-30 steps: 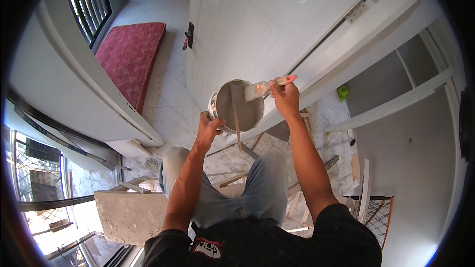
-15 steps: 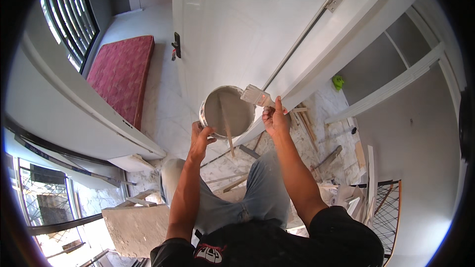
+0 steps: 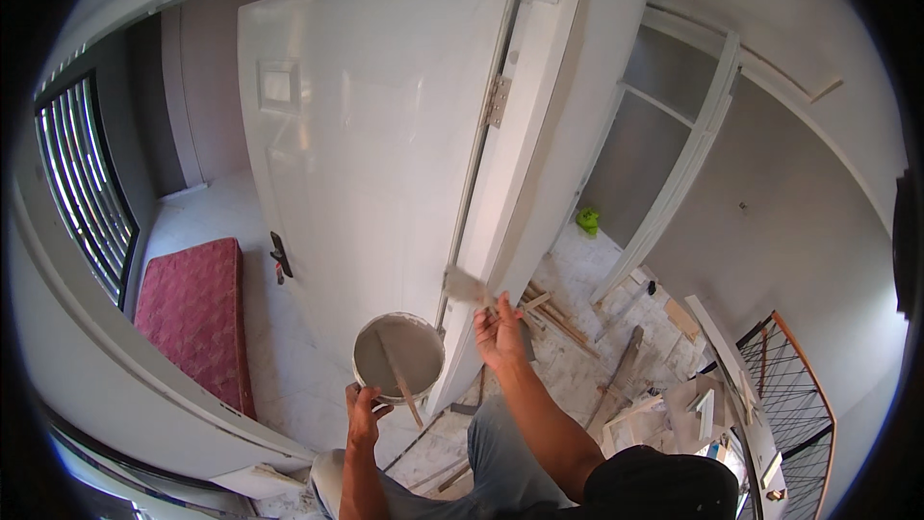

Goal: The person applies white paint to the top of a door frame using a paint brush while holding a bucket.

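Observation:
My left hand (image 3: pixel 363 411) grips the rim of a round white bucket (image 3: pixel 442 366) at its near left side. Grey paint or slurry (image 3: pixel 416 347) fills much of it. A wooden stick (image 3: pixel 393 363) leans in the bucket, its near end jutting over the rim. In my right hand (image 3: pixel 500 332) is a flat paintbrush (image 3: pixel 466 286), fingers closed on its handle. Its bristles, coated grey, point up and left, close to the white door frame (image 3: pixel 515 169) and just above and right of the bucket. Whether the bristles touch the frame I cannot tell.
A white panelled door (image 3: pixel 371 135) with a dark handle (image 3: pixel 279 255) stands open beyond the bucket. A pink mattress (image 3: pixel 197 313) lies on the left floor. Wooden strips (image 3: pixel 568 323) and scraps litter the floor at right, near a railing (image 3: pixel 794 404). A green bag (image 3: pixel 587 221) sits farther back.
My view has tilted up, showing more of the door and frame. The brush has moved from over the bucket's rim to beside the door frame. The left hand still holds the bucket.

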The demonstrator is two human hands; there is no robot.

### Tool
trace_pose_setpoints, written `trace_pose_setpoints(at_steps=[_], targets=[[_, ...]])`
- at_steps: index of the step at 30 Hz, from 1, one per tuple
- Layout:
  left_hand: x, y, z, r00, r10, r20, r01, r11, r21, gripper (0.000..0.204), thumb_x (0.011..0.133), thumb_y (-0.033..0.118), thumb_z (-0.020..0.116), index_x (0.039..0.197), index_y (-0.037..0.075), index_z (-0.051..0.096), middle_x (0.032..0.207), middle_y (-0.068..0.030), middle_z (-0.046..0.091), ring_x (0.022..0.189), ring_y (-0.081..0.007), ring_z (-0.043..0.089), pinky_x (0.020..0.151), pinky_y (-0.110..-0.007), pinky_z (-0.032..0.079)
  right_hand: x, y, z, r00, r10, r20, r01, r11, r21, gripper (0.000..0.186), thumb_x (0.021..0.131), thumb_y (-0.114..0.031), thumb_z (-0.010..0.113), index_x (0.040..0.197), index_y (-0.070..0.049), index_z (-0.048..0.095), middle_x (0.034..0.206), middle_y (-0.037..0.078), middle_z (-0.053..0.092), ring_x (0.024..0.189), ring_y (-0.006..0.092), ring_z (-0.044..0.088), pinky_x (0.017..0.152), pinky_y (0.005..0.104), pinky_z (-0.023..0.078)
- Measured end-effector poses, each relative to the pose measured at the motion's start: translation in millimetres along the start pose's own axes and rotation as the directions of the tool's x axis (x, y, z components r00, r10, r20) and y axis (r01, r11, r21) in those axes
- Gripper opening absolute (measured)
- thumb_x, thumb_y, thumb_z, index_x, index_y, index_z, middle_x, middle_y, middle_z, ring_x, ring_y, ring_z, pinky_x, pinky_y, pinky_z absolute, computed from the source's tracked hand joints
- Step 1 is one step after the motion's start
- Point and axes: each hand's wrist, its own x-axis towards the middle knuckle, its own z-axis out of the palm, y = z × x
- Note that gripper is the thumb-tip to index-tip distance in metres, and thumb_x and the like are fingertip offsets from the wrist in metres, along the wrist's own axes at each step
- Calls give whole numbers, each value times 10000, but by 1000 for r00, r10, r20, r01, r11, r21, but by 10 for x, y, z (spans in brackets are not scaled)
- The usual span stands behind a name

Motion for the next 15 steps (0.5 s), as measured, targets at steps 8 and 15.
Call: trace_pose_setpoints(at_steps=[8, 15], targets=[[-43, -14, -40, 1000, 16, -18, -16, 1000, 5, 488, 829, 321, 623, 1198, 55, 444, 1089, -138, 552, 952, -298, 603, 772, -450, 553, -50, -1445, 1675, 689, -547, 476, 597, 800, 55, 216, 958, -88, 690, 1152, -55, 601, 1154, 102, 675, 1038, 218, 677, 946, 341, 591], [-95, 110, 48, 999, 22, 47, -21, 1000, -1, 585, 773, 345, 682, 1202, 35, 431, 1093, -131, 549, 961, -249, 584, 768, -408, 540, -288, -2211, 3494, -71, -388, 919, 956, -289, -47, 267, 907, -83, 748, 1135, 29, 664, 1116, 88, 683, 976, 194, 664, 896, 331, 550]])
